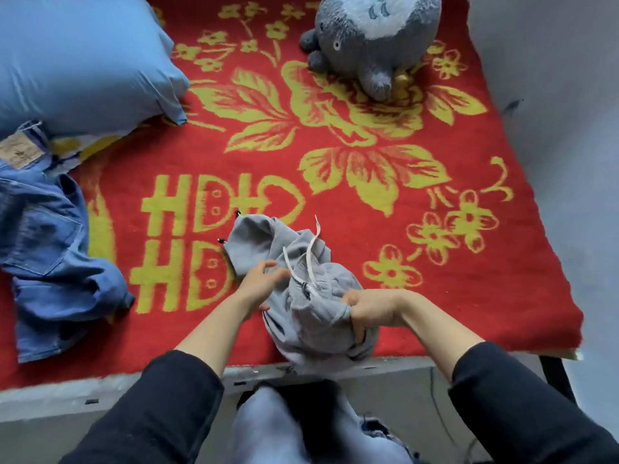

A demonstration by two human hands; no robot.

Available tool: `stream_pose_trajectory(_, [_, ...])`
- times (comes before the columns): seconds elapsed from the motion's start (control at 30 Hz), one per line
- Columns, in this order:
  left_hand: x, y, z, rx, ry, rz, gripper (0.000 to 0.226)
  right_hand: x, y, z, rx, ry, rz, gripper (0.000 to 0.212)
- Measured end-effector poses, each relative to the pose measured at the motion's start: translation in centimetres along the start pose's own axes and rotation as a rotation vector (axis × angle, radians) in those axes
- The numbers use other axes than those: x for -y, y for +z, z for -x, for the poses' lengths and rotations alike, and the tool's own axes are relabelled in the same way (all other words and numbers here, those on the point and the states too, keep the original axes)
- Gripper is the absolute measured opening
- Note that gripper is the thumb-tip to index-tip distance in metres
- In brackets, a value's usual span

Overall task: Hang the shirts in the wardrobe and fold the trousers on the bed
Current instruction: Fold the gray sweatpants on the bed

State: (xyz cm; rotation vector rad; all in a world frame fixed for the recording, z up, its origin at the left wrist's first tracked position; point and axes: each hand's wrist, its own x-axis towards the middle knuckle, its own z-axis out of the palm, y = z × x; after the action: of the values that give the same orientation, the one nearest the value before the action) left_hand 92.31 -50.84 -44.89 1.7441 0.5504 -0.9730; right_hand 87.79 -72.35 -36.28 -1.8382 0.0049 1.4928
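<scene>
Under both hands lies a big red woolly blanket with yellow flowers (385, 209). Far past the left hand (258, 284) sits a puffy light-blue pillow (77, 61). Crumpled blue denim jeans (50, 249) lie well off to that hand's left. Far past the right hand (368, 309) sits a round grey fluffy toy (371, 38). Bunched soft grey trousers (311, 316) sit between the hands. The right hand grips their waist tight. The left fingers bend on the cloth; I cannot tell if they hold it.

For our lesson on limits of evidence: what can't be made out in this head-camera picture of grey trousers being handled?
Head view throughout.
Grey trousers: legs hidden in their own bunched folds.
Jeans: cut off by left edge.
Plush toy: top cut off by upper edge.
Left hand: grip blurred.
Wardrobe, shirts: out of frame.
</scene>
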Motion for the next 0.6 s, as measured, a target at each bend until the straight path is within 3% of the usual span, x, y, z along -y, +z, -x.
stream_pose_trajectory(0.13, [-0.3, 4.0, -0.4, 0.205, -0.131, -0.082, 0.053, -0.4, -0.2, 3.2, -0.029, -0.012, 0.105, 0.035])
stream_pose_trajectory(0.3, [1.0, 7.2, -1.2, 0.187, -0.225, 0.257, 0.069, -1.0, -1.1, 7.3, -0.057, -0.045, 0.035, 0.031])
stream_pose_trajectory(0.47, [-0.6, 9.0, -2.2, 0.193, -0.179, 0.170, 0.018, -0.9, -1.7, 11.4, -0.079, -0.122, -0.095, 0.028])
stream_pose_trajectory(0.6, [-3.2, 9.7, -0.9, 0.299, -0.095, -0.104, 0.013, -0.9, -2.1, 15.2, -0.112, -0.231, -0.221, 0.024])
